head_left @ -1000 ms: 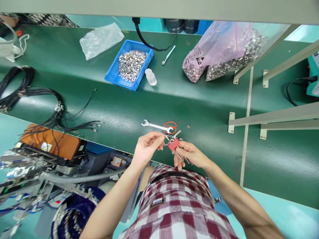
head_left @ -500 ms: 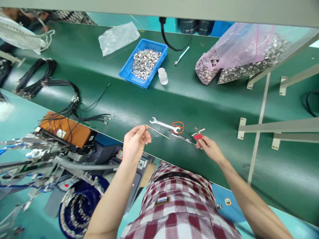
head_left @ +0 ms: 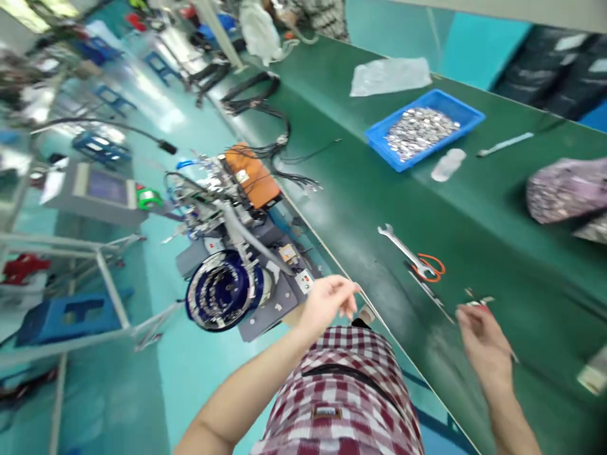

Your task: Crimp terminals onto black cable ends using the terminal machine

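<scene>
My left hand (head_left: 332, 300) hovers beside the bench's front edge, fingers loosely bent and apart, with nothing visible in it. Over the green bench, my right hand (head_left: 488, 347) has its fingers closed. A thin pale rod (head_left: 513, 355) sticks out from its far side, blurred. A small red piece (head_left: 482, 304) with metal bits shows just past the right fingertips; whether they touch it I cannot tell. Left of this hand lie an open-end wrench (head_left: 405, 251), orange-handled scissors or pliers (head_left: 440, 265) partly under it, and a slim pen-like tool (head_left: 429, 292).
Farther back stand a blue tray (head_left: 379, 148) of small metal parts, a clear bottle (head_left: 448, 165), a brush (head_left: 507, 145) and a pink bag (head_left: 564, 189) of parts. Black cables (head_left: 284, 142) lie at the bench's left end. A machine with a blue bowl feeder (head_left: 192, 297) stands left.
The view has swung left. My left hand has drawn back from over the bench to its edge, and the thin rod no longer shows in it. The right hand's grip has shifted off the red piece.
</scene>
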The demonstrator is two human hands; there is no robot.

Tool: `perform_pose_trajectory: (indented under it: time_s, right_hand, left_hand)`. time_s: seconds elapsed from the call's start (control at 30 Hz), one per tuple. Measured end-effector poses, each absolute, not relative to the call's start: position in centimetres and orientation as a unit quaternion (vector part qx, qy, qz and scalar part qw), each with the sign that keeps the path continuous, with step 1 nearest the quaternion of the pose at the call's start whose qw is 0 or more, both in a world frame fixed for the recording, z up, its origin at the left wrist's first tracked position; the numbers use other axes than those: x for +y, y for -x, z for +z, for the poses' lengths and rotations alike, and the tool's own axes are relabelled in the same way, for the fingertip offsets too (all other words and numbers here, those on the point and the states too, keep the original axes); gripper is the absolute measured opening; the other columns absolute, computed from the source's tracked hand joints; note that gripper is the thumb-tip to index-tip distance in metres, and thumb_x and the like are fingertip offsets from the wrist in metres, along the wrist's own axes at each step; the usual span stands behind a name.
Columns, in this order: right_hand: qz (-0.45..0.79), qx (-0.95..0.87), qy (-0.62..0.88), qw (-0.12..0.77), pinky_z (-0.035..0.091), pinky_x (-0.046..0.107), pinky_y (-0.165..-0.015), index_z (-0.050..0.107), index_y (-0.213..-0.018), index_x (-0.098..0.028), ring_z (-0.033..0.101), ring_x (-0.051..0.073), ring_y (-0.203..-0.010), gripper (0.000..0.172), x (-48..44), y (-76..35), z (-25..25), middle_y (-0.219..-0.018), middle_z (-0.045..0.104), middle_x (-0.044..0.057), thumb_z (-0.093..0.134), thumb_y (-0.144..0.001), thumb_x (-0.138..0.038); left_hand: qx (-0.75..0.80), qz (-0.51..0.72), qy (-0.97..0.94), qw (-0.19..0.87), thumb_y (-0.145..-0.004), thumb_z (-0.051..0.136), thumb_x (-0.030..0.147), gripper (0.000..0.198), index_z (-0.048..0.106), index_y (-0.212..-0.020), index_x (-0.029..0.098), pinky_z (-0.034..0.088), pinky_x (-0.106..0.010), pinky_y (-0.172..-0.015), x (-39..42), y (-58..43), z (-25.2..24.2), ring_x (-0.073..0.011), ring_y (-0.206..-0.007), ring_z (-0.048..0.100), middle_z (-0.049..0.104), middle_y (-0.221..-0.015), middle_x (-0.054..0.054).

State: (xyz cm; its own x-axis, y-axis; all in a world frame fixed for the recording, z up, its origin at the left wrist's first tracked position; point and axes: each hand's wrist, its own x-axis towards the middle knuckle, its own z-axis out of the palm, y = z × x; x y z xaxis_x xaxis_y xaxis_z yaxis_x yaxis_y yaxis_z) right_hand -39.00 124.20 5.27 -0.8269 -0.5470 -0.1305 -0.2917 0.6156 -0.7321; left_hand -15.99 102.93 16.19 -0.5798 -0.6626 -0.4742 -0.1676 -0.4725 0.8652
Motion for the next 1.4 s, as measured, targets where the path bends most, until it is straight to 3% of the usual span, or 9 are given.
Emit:
perform_pose_trajectory:
  time_s: [0.1,0.17,0.27,0.37,0.43,0.57,0.9,1.13,1.4]
  right_hand:
    - [-0.448,0.698,0.268,0.49,0.051,0.045,-0.09,0.063,-0.104,-0.021,0.066,0.03,-0.099,0.04,118.4,29.4,10.0,-0.106,0.07,0.013,0.049,-0.089,-0.056]
    - [-0.426,0.586,0.316,0.612,0.052,0.041,-0.085,0.063,-0.105,-0.021,0.067,0.027,-0.093,0.042,115.2,21.5,12.1,-0.099,0.071,0.011,0.046,-0.091,-0.057]
    - [-0.389,0.492,0.365,0.688,0.048,0.032,-0.064,0.06,-0.1,-0.021,0.061,0.019,-0.066,0.04,112.1,9.4,12.4,-0.075,0.066,0.004,0.044,-0.094,-0.057]
    - [-0.361,0.438,0.367,0.737,0.032,0.024,-0.049,0.058,-0.091,-0.021,0.041,0.01,-0.045,0.041,110.8,-2.4,10.8,-0.056,0.053,-0.004,0.048,-0.091,-0.06]
    - [-0.35,0.402,0.345,0.773,0.022,0.023,-0.045,0.057,-0.087,-0.02,0.03,0.007,-0.041,0.045,110.2,-9.8,10.1,-0.05,0.046,-0.007,0.05,-0.088,-0.064]
    - [-0.313,0.338,0.311,0.831,0.02,0.021,-0.042,0.059,-0.087,-0.017,0.031,0.006,-0.04,0.05,108.8,-22.5,10.7,-0.049,0.048,-0.006,0.055,-0.084,-0.066]
    - [-0.243,0.351,0.319,0.846,0.024,0.022,-0.046,0.063,-0.089,-0.015,0.039,0.005,-0.044,0.051,101.2,-36.0,11.1,-0.053,0.053,-0.006,0.061,-0.081,-0.065]
    - [-0.315,0.329,0.254,0.853,0.011,0.026,-0.045,0.061,-0.081,-0.015,0.021,0.006,-0.044,0.042,90.7,-41.3,9.7,-0.048,0.033,-0.01,0.066,-0.081,-0.056]
    - [-0.569,0.512,0.136,0.63,0.007,0.025,-0.046,0.058,-0.083,-0.017,0.017,0.006,-0.047,0.039,74.7,-37.3,8.7,-0.054,0.034,-0.009,0.066,-0.078,-0.055]
  left_hand:
    - [-0.501,-0.725,-0.44,0.172,-0.077,0.067,0.045,0.033,0.065,-0.07,0.013,0.033,-0.022,-0.041,104.4,10.3,15.5,-0.0086,-0.037,0.046,0.057,-0.049,0.0]
    - [-0.514,-0.696,-0.459,0.2,-0.078,0.066,0.043,0.031,0.065,-0.068,0.014,0.035,-0.023,-0.044,104.8,5.0,15.2,-0.0087,-0.041,0.044,0.055,-0.05,0.001]
    - [-0.533,-0.642,-0.492,0.249,-0.082,0.062,0.038,0.026,0.067,-0.071,0.015,0.038,-0.024,-0.054,105.1,-5.5,14.6,-0.0108,-0.053,0.048,0.059,-0.058,-0.001]
    - [-0.533,-0.604,-0.524,0.278,-0.084,0.061,0.038,0.026,0.067,-0.072,0.016,0.038,-0.025,-0.056,105.5,-17.7,13.8,-0.0119,-0.056,0.048,0.057,-0.06,0.0]
    - [-0.52,-0.593,-0.546,0.284,-0.085,0.06,0.042,0.029,0.067,-0.074,0.016,0.037,-0.024,-0.053,106.1,-25.7,13.5,-0.0119,-0.055,0.046,0.056,-0.059,0.0]
    - [-0.445,-0.579,-0.605,0.316,-0.081,0.063,0.052,0.037,0.067,-0.079,0.015,0.036,-0.024,-0.052,107.4,-38.7,13.6,-0.0101,-0.051,0.043,0.054,-0.058,0.001]
    - [-0.252,-0.644,-0.599,0.403,-0.071,0.076,0.052,0.038,0.068,-0.08,0.016,0.037,-0.023,-0.06,102.8,-53.7,11.7,-0.0088,-0.056,0.042,0.051,-0.059,0.003]
    - [-0.3,-0.597,-0.652,0.359,-0.072,0.073,0.055,0.043,0.067,-0.089,0.017,0.035,-0.023,-0.058,91.8,-59.6,10.0,-0.0095,-0.054,0.04,0.051,-0.058,0.004]
    - [-0.46,-0.605,-0.639,0.12,-0.076,0.052,0.071,0.056,0.062,-0.092,0.018,0.04,-0.027,-0.06,77.1,-66.1,2.8,-0.0122,-0.057,0.046,0.054,-0.071,0.001]
